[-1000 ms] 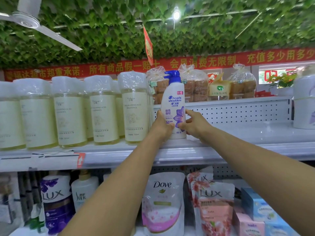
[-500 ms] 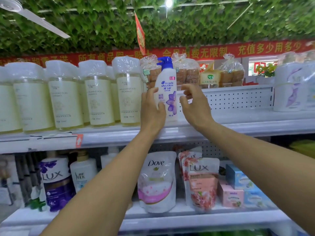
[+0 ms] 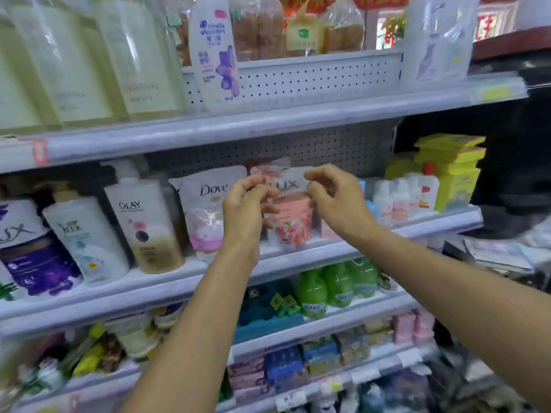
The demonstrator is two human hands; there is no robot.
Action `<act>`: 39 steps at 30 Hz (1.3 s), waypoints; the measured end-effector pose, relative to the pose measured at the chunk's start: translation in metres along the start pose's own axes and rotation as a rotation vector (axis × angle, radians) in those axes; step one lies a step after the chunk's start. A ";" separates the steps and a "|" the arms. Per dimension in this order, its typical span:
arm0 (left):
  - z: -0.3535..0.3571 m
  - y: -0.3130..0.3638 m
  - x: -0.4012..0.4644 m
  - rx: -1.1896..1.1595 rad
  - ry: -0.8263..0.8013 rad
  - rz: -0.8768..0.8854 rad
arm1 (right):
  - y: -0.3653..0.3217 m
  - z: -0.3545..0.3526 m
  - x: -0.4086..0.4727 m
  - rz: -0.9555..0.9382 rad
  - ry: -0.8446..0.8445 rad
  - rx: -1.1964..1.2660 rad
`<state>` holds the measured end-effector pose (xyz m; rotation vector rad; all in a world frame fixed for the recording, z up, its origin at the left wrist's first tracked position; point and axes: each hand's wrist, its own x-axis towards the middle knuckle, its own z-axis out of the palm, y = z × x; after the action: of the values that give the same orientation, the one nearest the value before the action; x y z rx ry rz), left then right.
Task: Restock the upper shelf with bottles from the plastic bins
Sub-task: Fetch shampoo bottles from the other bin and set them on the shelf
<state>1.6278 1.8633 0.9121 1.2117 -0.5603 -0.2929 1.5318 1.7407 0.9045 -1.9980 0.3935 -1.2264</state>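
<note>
A white shampoo bottle (image 3: 214, 52) with a purple flower label stands upright on the upper shelf (image 3: 268, 120), right of several pale yellow-green bottles (image 3: 128, 55) wrapped in plastic. More white bottles in plastic wrap (image 3: 435, 40) stand at the shelf's right end. My left hand (image 3: 243, 210) and my right hand (image 3: 337, 201) hang in the air below that shelf, in front of the second shelf's pouches. Both have loosely curled fingers and hold nothing. No plastic bin shows in this view.
The second shelf (image 3: 208, 272) carries Lux, Olay and other bottles, a Dove pouch (image 3: 208, 216), a Lux pouch (image 3: 289, 216) and yellow boxes (image 3: 453, 171). Green bottles (image 3: 337, 281) and small packs fill the lower shelves. Bagged bread (image 3: 259, 28) stands behind the upper shelf.
Both hands let go of the white shampoo bottle, which now stands alone on the upper shelf. They have dropped to the second shelf's level and the view has tilted down.
</note>
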 end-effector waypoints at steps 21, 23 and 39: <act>0.172 -0.249 -0.139 0.165 -0.103 -0.717 | 0.228 -0.173 -0.150 0.744 -0.533 0.004; 0.183 -0.276 -0.156 0.192 -0.084 -0.766 | 0.257 -0.189 -0.172 0.807 -0.572 -0.013; 0.147 -0.531 -0.325 0.281 0.117 -1.227 | 0.473 -0.166 -0.420 1.222 -0.777 -0.012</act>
<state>1.3195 1.7297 0.3681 1.7237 0.3328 -1.1890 1.2368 1.6007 0.3381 -1.5560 0.9773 0.2973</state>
